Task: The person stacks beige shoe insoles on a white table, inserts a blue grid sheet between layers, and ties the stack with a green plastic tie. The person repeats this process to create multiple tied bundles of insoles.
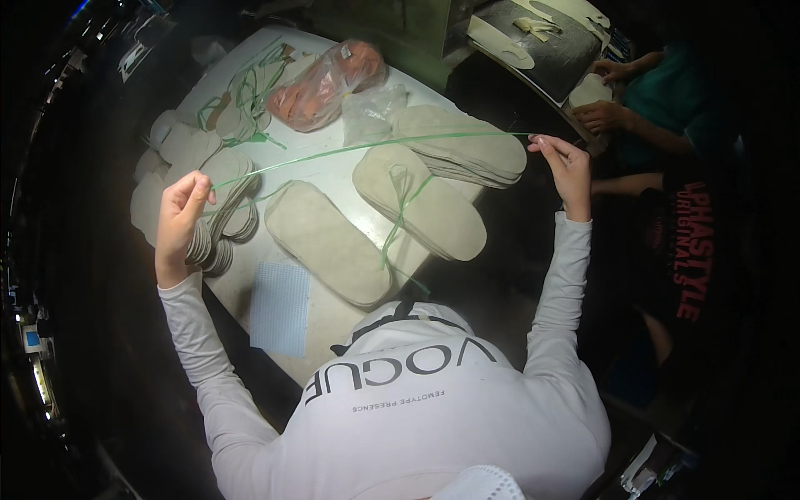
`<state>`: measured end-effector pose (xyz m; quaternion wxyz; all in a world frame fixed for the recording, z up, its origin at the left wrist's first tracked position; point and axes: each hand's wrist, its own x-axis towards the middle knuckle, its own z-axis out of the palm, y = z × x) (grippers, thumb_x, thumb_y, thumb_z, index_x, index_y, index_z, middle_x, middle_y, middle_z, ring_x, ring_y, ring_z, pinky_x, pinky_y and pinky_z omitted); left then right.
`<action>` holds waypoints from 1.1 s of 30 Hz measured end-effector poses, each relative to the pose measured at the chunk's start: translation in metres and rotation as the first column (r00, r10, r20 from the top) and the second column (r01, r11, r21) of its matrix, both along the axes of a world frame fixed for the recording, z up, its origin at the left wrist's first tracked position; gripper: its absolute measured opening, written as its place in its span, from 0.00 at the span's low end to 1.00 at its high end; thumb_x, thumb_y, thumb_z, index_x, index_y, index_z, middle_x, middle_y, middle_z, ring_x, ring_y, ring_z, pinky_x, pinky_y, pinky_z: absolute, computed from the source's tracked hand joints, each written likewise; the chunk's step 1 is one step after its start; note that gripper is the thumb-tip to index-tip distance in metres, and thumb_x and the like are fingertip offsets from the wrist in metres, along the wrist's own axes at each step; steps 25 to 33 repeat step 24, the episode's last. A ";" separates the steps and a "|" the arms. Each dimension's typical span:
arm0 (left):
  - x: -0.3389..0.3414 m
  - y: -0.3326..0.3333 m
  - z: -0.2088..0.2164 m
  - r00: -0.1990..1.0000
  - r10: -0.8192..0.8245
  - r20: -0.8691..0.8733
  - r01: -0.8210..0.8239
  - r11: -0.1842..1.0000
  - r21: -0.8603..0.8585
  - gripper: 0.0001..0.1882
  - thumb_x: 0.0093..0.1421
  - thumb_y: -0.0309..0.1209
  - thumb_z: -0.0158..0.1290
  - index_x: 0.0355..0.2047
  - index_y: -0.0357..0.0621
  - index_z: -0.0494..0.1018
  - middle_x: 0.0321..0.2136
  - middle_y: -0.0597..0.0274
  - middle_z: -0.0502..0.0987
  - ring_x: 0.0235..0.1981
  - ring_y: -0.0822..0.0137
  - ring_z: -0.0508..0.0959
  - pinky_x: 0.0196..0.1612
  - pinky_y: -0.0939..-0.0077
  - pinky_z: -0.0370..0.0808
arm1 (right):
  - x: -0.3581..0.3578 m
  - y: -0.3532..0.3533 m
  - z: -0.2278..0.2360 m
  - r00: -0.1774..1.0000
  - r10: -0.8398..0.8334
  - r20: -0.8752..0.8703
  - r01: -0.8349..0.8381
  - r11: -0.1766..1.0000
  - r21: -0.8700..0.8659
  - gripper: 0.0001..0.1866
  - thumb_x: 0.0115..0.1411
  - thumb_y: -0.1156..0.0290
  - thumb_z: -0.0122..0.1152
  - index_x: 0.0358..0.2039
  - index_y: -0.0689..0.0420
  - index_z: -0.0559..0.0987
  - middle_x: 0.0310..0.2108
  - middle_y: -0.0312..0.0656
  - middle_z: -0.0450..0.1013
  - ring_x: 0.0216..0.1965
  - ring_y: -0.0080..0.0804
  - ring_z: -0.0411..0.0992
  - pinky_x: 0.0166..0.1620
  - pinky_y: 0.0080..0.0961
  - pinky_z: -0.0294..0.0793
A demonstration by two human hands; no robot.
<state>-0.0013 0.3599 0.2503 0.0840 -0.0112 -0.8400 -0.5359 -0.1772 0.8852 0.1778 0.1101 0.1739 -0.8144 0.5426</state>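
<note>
A long green plastic strip point(358, 147) stretches between my raised hands, above the table. My left hand point(182, 212) pinches one end, beside the stacks of pieces at the left. Its other end is in the fingertips of my right hand point(565, 171), off the table's right side. Beneath the strip lies a stack of grey-beige insole-shaped pieces point(321, 242). Next to it, a similar stack point(442, 212) has a green strip knotted round its middle. Further back right is a third, fanned-out stack point(458, 137), partly behind the tied one.
On the white table point(229, 287), more pieces point(187, 146) are piled at the left. Loose green strips point(250, 92), an orange bundle in plastic point(329, 87) and a clear bag point(373, 114) lie at the back. A light-blue sheet point(280, 307) lies near. Another person's hands point(604, 112) work at the right.
</note>
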 end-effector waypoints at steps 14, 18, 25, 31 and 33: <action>0.033 -0.006 -0.077 0.990 0.098 0.106 -0.113 0.983 0.146 0.13 0.68 0.33 0.49 0.26 0.41 0.69 0.20 0.76 0.65 0.21 0.84 0.58 0.26 0.86 0.53 | 0.027 -0.003 -0.057 0.990 -0.117 0.079 0.114 0.993 0.035 0.10 0.59 0.69 0.60 0.30 0.62 0.84 0.31 0.42 0.82 0.36 0.31 0.81 0.42 0.24 0.77; 0.013 0.006 -0.088 0.995 -0.008 -0.096 0.018 0.994 0.106 0.10 0.67 0.31 0.50 0.28 0.43 0.67 0.20 0.77 0.63 0.20 0.85 0.56 0.22 0.87 0.49 | 0.034 -0.003 -0.073 0.962 -0.273 0.021 0.269 0.958 0.099 0.09 0.58 0.67 0.61 0.29 0.59 0.84 0.30 0.43 0.81 0.34 0.37 0.81 0.38 0.27 0.78; -0.017 0.024 -0.099 0.997 0.000 0.076 -0.001 1.000 0.020 0.07 0.66 0.28 0.51 0.31 0.40 0.70 0.22 0.72 0.67 0.22 0.81 0.63 0.25 0.85 0.59 | 0.050 -0.048 -0.115 0.988 -0.152 0.025 0.142 0.962 0.235 0.10 0.52 0.63 0.67 0.26 0.57 0.84 0.29 0.52 0.79 0.39 0.49 0.79 0.51 0.36 0.74; -0.017 0.024 -0.099 0.997 0.000 0.076 -0.001 1.000 0.020 0.07 0.66 0.28 0.51 0.31 0.40 0.70 0.22 0.72 0.67 0.22 0.81 0.63 0.25 0.85 0.59 | 0.050 -0.048 -0.115 0.988 -0.152 0.025 0.142 0.962 0.235 0.10 0.52 0.63 0.67 0.26 0.57 0.84 0.29 0.52 0.79 0.39 0.49 0.79 0.51 0.36 0.74; -0.017 0.024 -0.099 0.997 0.000 0.076 -0.001 1.000 0.020 0.07 0.66 0.28 0.51 0.31 0.40 0.70 0.22 0.72 0.67 0.22 0.81 0.63 0.25 0.85 0.59 | 0.050 -0.048 -0.115 0.988 -0.152 0.025 0.142 0.962 0.235 0.10 0.52 0.63 0.67 0.26 0.57 0.84 0.29 0.52 0.79 0.39 0.49 0.79 0.51 0.36 0.74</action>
